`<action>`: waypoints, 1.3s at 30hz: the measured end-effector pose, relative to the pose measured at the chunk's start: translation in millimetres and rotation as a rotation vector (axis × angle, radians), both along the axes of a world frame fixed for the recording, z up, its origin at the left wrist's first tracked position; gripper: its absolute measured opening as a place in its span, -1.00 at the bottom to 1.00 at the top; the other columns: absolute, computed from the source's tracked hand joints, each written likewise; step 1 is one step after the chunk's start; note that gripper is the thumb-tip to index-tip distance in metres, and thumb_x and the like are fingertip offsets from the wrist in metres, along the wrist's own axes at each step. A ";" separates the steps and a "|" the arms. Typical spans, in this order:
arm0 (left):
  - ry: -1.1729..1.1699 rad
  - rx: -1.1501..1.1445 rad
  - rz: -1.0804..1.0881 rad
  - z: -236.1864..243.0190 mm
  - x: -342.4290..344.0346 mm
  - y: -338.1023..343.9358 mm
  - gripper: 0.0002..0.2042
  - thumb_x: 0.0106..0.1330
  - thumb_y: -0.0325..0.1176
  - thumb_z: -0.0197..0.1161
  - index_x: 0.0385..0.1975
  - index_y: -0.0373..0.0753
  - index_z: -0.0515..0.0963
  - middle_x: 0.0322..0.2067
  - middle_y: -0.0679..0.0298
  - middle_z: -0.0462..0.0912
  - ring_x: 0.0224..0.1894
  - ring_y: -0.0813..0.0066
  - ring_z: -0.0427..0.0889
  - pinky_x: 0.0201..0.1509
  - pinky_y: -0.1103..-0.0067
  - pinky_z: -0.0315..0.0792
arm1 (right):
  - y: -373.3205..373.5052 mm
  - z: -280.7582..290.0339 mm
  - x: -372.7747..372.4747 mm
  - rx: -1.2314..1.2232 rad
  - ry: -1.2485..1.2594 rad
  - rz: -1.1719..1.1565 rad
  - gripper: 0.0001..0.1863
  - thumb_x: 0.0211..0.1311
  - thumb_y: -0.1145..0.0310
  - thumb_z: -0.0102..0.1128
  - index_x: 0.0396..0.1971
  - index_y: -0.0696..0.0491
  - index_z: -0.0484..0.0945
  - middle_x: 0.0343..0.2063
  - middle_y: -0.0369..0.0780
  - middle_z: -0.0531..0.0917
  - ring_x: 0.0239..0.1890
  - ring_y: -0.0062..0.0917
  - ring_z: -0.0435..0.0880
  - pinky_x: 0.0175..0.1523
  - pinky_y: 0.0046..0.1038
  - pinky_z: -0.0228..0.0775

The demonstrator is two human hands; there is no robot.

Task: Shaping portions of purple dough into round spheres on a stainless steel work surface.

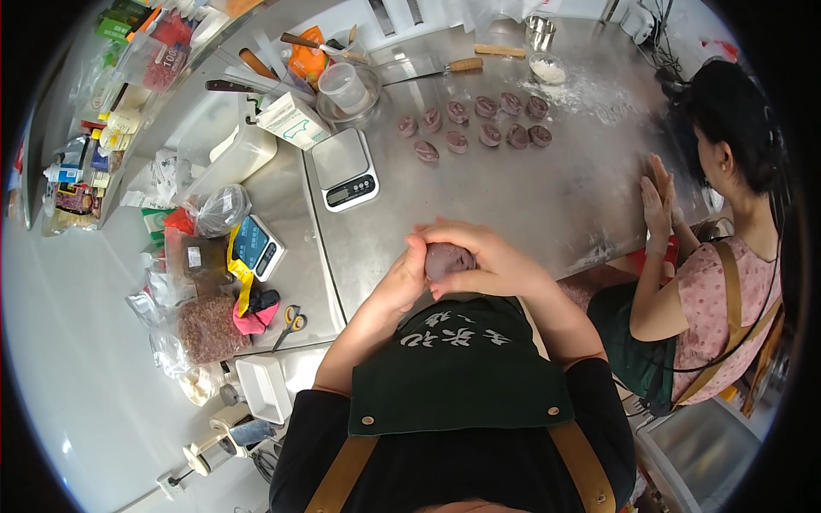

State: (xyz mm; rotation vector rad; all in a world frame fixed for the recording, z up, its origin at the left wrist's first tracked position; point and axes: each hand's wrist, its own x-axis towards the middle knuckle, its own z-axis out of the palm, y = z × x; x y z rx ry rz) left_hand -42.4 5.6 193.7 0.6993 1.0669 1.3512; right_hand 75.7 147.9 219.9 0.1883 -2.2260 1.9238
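A purple dough ball [447, 259] sits cupped between both my hands just above the near edge of the steel table [564, 197]. My left hand [405, 278] wraps its left side. My right hand [483, 255] curls over its top and right side. Farther back on the table lie several shaped purple dough pieces [479, 128] in two loose rows. My dark green apron [462, 359] fills the space below my hands.
A digital scale [345, 168] stands left of the dough pieces, a second scale [258, 246] further left beside bags, a pink cloth and scissors [291, 323]. At the back are a glass bowl [346, 90], a flour dish [547, 68] and a knife. A person at right presses both palms together [657, 198].
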 end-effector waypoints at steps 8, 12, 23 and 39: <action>-0.124 0.041 0.237 3.8 22.0 3.5 -0.26 0.31 0.31 -0.39 0.04 -0.31 0.31 -0.20 0.22 0.48 -0.24 0.48 0.49 -0.31 0.58 0.39 | -28.8 -9.0 -10.7 -0.036 0.270 -0.484 -0.74 0.14 0.40 0.20 -0.16 0.12 0.53 -0.14 -0.18 0.64 0.10 -0.25 0.52 0.33 -0.10 0.06; -0.232 -0.065 0.172 26.4 15.8 -5.3 -0.24 0.30 0.32 -0.35 0.11 -0.33 0.26 -0.09 0.16 0.46 -0.06 0.39 0.51 -0.12 0.55 0.43 | -19.0 13.4 -7.1 0.322 0.275 -0.526 -0.75 0.12 0.36 0.22 -0.20 0.11 0.54 -0.09 -0.15 0.62 0.12 -0.24 0.51 0.31 -0.08 0.09; 0.015 0.044 0.313 5.9 24.9 -4.0 -0.18 0.27 0.35 -0.30 0.17 -0.39 0.20 0.02 0.15 0.38 0.08 0.37 0.39 0.16 0.40 0.28 | -33.6 3.7 -17.0 -0.229 0.257 -0.531 -0.75 0.23 0.31 0.15 -0.19 0.15 0.54 -0.07 -0.11 0.62 0.14 -0.34 0.49 0.34 -0.09 0.02; -0.240 -0.036 0.160 20.2 20.1 -3.2 -0.18 0.23 0.40 -0.39 0.11 -0.32 0.23 -0.11 0.20 0.44 -0.17 0.45 0.48 -0.28 0.59 0.38 | -22.4 4.6 -18.5 0.059 0.339 -0.567 -0.66 0.30 0.24 0.02 -0.12 0.19 0.53 -0.07 -0.09 0.62 0.03 -0.26 0.59 0.33 -0.11 0.06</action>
